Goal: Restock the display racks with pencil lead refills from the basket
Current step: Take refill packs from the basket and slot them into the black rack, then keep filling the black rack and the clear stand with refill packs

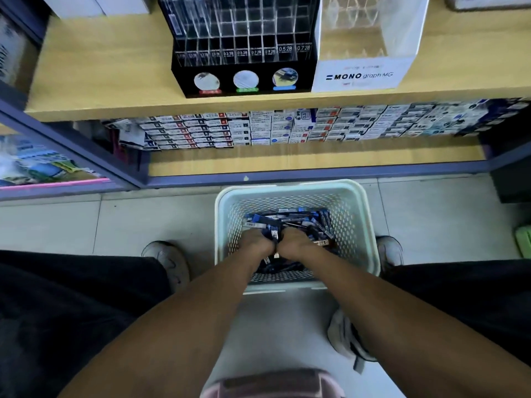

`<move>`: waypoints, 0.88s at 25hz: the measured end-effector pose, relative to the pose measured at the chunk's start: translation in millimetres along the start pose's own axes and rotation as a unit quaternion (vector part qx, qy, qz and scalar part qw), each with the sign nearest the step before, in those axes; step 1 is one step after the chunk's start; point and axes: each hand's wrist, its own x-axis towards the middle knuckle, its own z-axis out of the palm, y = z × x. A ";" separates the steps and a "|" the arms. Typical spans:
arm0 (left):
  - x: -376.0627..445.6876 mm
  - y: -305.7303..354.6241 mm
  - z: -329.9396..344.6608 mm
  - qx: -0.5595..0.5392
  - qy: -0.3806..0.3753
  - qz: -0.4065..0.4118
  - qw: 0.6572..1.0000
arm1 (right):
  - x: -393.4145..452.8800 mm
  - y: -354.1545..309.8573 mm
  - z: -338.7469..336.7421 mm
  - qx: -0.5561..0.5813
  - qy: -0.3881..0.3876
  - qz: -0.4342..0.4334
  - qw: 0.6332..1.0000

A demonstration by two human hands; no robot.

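Pale floor tiles carry the basket [296,193], lead refills [290,219] heaped inside. Both hands, left hand [255,242] and right hand [296,242], are sunk in the heap, curled round a bundle: gathering step. Above the basket, the black display rack [244,47] waits; next, lift and sort by size label.

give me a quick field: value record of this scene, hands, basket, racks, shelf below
left hand: in the basket, gripping refill packs
right hand: in the basket, gripping refill packs beside the left
basket: pale perforated plastic, on the floor between the feet
lead refills: dark blue packs piled inside
black rack: on the top shelf, slots mostly empty
white rack: right of black rack
lower shelf: rows of stacked small boxes
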 end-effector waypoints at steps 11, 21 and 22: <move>12.0 2.0 20.5 0.021 0.047 -0.067 0.996 | 1.1 6.0 -15.2 0.176 -0.072 0.060 0.980; 7.2 8.3 23.5 0.025 0.073 0.010 0.997 | -3.4 1.5 -38.7 0.153 -0.082 0.048 0.984; 6.7 11.0 22.3 0.042 0.072 0.014 0.996 | -3.2 1.5 -40.1 0.148 -0.071 0.046 0.985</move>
